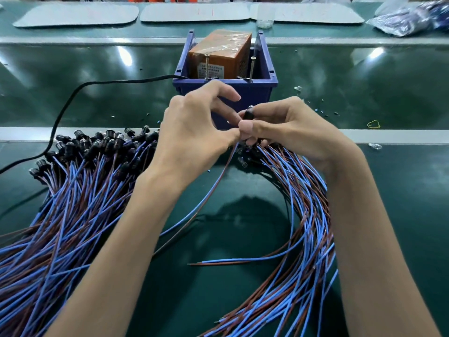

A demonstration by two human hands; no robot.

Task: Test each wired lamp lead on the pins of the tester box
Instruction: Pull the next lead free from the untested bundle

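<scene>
Head | hands (194, 135) pinch lamp lead (248, 114) | blocking blue bin (262, 93) (black cable (65, 105) left)

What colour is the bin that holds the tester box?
The bin is dark blue, best seen in the head view.

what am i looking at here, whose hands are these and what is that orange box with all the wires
There is no machine here: one camera worn on a person's head looks down at their two hands over a green bench. The orange tester box sits in a blue bin, with two upright metal pins at its front and a black cable running off left. Blue-and-brown lamp leads lie in a left pile and a right bundle. The right hand pinches the black lamp end of one lamp lead, and the left hand pinches it where its wires begin. Its wires are not on the pins.
</scene>
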